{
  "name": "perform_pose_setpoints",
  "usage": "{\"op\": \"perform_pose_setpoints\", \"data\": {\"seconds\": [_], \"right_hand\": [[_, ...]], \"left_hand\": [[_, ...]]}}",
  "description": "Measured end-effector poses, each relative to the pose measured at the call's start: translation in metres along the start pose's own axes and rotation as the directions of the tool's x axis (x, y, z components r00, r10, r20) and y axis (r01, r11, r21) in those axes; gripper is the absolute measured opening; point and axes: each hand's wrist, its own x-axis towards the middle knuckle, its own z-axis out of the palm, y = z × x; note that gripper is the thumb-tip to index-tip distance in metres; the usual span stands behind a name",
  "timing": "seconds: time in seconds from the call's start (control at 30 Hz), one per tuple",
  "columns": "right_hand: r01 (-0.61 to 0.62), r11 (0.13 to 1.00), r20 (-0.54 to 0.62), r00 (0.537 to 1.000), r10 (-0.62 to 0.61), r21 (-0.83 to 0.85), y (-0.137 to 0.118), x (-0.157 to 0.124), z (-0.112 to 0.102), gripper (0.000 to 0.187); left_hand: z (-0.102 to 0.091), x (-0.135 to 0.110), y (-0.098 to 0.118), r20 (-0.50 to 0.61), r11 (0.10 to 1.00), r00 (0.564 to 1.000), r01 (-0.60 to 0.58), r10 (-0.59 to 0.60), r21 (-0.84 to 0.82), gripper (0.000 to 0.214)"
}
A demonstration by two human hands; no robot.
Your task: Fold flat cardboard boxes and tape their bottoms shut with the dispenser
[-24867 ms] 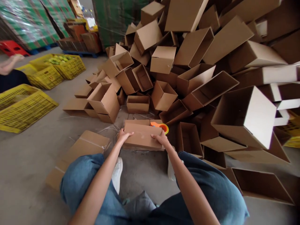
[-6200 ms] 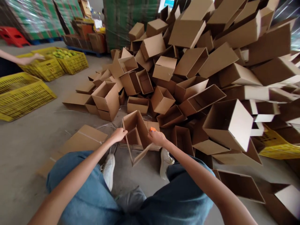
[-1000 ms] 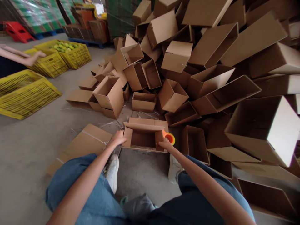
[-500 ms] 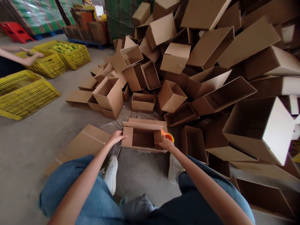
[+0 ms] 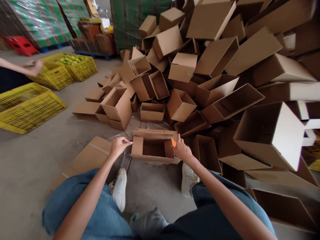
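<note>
Cardboard carton (image 5: 152,150) sits open on the concrete floor (image 5: 37,160) just ahead of the person's white sneakers (image 5: 119,190), its flaps spread. Left hand (image 5: 119,146) is half curled, fingertips at the carton's left edge; whether it grips, I cannot tell. Right hand (image 5: 182,150) is at the right end, fingers raised, nearly hiding an orange tape dispenser (image 5: 173,143), so its hold is unclear. Loose cartons (image 5: 217,56) heap beyond; a co-worker's hand (image 5: 35,67) is over a yellow crate (image 5: 53,77)
</note>
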Motion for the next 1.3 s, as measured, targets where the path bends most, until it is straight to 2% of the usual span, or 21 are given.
{"op": "perform_pose_setpoints", "data": {"seconds": [0.07, 0.1, 0.17, 0.23, 0.33, 0.47, 0.53, 0.67, 0.83, 1.1, 1.3], "right_hand": [[0.131, 0.99, -0.171, 0.975, -0.139, -0.059, -0.009, -0.014, -0.007, 0.063], [0.22, 0.972, -0.213, 0.949, -0.234, -0.089, -0.014, -0.021, -0.008, 0.058], [0.397, 0.907, -0.206, 0.884, -0.419, -0.141, -0.025, -0.033, -0.006, 0.046], [0.505, 0.846, -0.14, 0.837, -0.528, -0.174, -0.034, -0.043, 0.0, 0.041], [0.566, 0.798, -0.044, 0.809, -0.586, -0.206, -0.04, -0.051, 0.014, 0.041], [0.567, 0.787, -0.01, 0.81, -0.587, -0.243, -0.038, -0.052, 0.031, 0.04], [0.549, 0.801, -0.017, 0.822, -0.569, -0.239, -0.035, -0.049, 0.036, 0.04], [0.561, 0.804, -0.011, 0.819, -0.574, -0.198, -0.032, -0.041, 0.041, 0.041], [0.562, 0.805, -0.012, 0.818, -0.574, -0.187, -0.035, -0.038, 0.043, 0.044], [0.508, 0.847, -0.019, 0.856, -0.517, -0.156, -0.036, -0.036, 0.04, 0.047], [0.495, 0.853, -0.037, 0.861, -0.506, -0.164, -0.037, -0.028, 0.039, 0.053]], "left_hand": [[-0.002, 0.0, 0.005, 0.053, 0.998, 0.997, -0.055, 0.057, -0.03, 0.029], [-0.002, 0.0, 0.008, 0.114, 0.994, 0.989, -0.091, 0.097, -0.062, 0.032], [0.0, 0.001, 0.013, 0.281, 0.979, 0.944, -0.13, 0.171, -0.158, 0.038], [0.001, 0.0, 0.018, 0.428, 0.965, 0.883, -0.091, 0.192, -0.245, 0.047], [-0.002, -0.003, 0.022, 0.556, 0.973, 0.813, -0.054, 0.174, -0.225, 0.054], [-0.015, -0.009, 0.023, 0.707, 0.988, 0.704, -0.147, 0.072, 0.046, 0.071], [-0.019, -0.01, 0.022, 0.735, 0.977, 0.678, -0.172, 0.027, 0.123, 0.069], [-0.015, -0.011, 0.022, 0.707, 0.963, 0.703, -0.233, 0.072, 0.134, 0.052], [-0.001, -0.01, 0.024, 0.721, 0.946, 0.683, -0.296, 0.114, 0.131, 0.05], [0.019, -0.002, 0.014, 0.672, 0.947, 0.722, -0.306, 0.162, 0.101, 0.052], [0.025, 0.001, 0.009, 0.637, 0.944, 0.755, -0.303, 0.156, 0.128, 0.053]]}}
